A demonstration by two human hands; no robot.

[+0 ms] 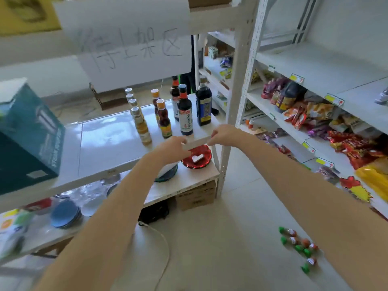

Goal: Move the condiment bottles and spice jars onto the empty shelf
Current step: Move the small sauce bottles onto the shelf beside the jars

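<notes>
Both my hands hold a white paper strip [197, 141] above a red plate [197, 159]: my left hand [174, 148] pinches its left end, my right hand [224, 134] its right end. Behind them on the white shelf [105, 143] stand condiment bottles: a row of clear jars with silver caps [139, 120], two orange-capped brown bottles [163, 118], a dark soy bottle with a blue cap [184, 111], another dark bottle [174, 95] and a large dark bottle with a blue label [203, 103]. Several small green-capped spice jars [298, 244] lie on the floor at the right.
A teal box [27, 139] stands on the shelf at left. A paper sign [130, 45] hangs above. The right rack [315, 66] has bare upper shelves and snack packs [315, 116] lower down. Blue plates [65, 215] and a cardboard box [195, 196] sit below.
</notes>
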